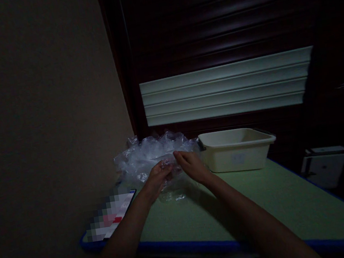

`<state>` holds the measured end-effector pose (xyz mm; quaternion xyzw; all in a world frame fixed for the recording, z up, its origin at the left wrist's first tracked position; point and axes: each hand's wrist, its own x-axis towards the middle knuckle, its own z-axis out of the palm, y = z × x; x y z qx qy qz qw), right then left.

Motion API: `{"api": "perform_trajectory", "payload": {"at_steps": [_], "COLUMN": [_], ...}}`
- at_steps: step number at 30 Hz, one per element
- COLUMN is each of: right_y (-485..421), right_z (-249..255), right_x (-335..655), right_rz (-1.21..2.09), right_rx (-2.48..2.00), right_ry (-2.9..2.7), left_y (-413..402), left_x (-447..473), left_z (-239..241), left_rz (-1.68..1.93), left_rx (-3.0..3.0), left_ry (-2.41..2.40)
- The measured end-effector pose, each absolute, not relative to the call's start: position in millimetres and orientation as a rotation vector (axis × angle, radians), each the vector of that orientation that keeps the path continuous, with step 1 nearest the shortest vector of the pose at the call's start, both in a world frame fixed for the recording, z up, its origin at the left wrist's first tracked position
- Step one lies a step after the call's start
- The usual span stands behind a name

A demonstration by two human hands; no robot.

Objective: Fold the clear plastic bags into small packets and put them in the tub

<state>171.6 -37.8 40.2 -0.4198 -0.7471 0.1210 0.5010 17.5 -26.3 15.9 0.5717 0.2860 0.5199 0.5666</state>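
Clear crinkled plastic, which looks like thin bags, is between my two hands above the table (pixel 267 201). My left hand (pixel 159 176) is closed on one part of this clear plastic (pixel 175 191). With fingers pinched together, my right hand (pixel 192 164) grips it at the upper right. Part of the plastic hangs below the hands, close to the tabletop. Behind them lies a larger heap of similar clear plastic (pixel 143 154). What else may be inside the held plastic is too dim to make out.
A cream plastic basin (pixel 237 158) stands at the back right of the table. At the left edge lies a phone or tablet (pixel 123 214) with a lit screen. A wall (pixel 41 101) rises on the left, and a white box (pixel 325 168) is beyond the right edge.
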Motion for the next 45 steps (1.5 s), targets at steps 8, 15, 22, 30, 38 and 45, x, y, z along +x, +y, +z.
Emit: {"api": "perform_trajectory", "payload": {"at_steps": [8,15,22,30,38,45], "right_y": [-34,-28,-25,-31,-45,-46], "right_z": [41,40,42,45,45,41], "right_x": [175,183,205,221,214,196], "right_rz": [0.365,0.349,0.210,-0.218,-0.619,-0.632], "right_rx": [-1.013,-1.094,-1.119,-1.061,-0.859,-0.793], "right_ry": [-1.758,-1.543,-1.346,-1.210,-1.505,-1.987], "left_y": [-10,-25,-27,-24,-23,-24], "left_x": [7,8,8,3,2,3], "left_z": [20,29,36,36,35,34], "left_rz": [1.393,1.370,1.378,1.421,1.451,1.450], "left_rx": [1.200,1.223,1.226,1.199,1.186,1.227], "left_ry": [0.957,1.063,1.132,1.162,1.225,1.238]}}
